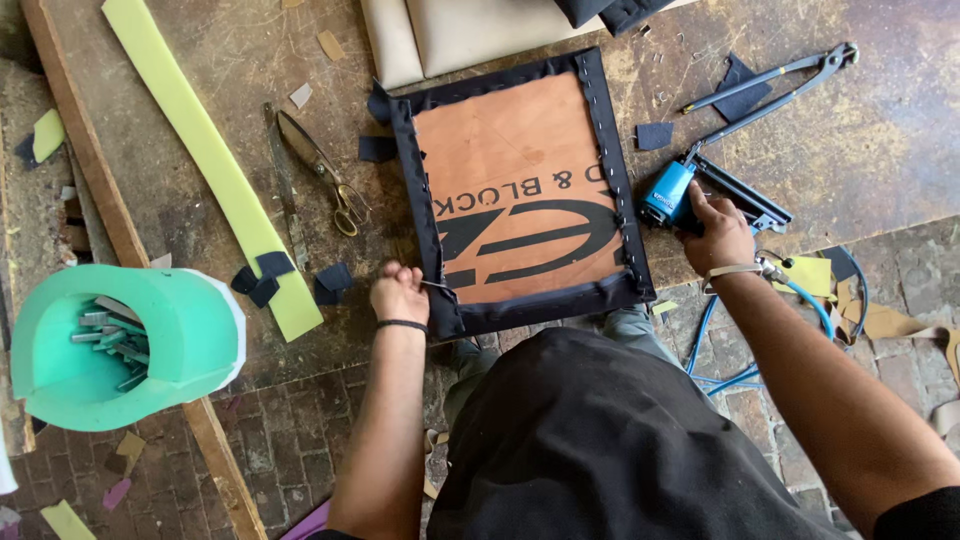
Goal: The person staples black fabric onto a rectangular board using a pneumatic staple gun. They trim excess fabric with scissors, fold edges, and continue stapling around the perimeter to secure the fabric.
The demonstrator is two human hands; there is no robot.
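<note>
A brown board panel (520, 190) with dark fabric stapled around its edges lies face down on the worn workbench (860, 150). My left hand (398, 293) pinches the fabric edge at the panel's lower left corner, a thin metal piece showing at the fingers. My right hand (718, 232) grips a blue pneumatic staple gun (690, 190) resting on the bench just right of the panel. A blue air hose (712, 345) hangs down from it.
Scissors (322, 170) and a long yellow-green foam strip (205, 150) lie left of the panel. Long-handled pincers (780, 85) sit at the upper right, beige cushions (470, 30) at the top. A green foam tub (150, 340) holds staple strips. Fabric scraps are scattered about.
</note>
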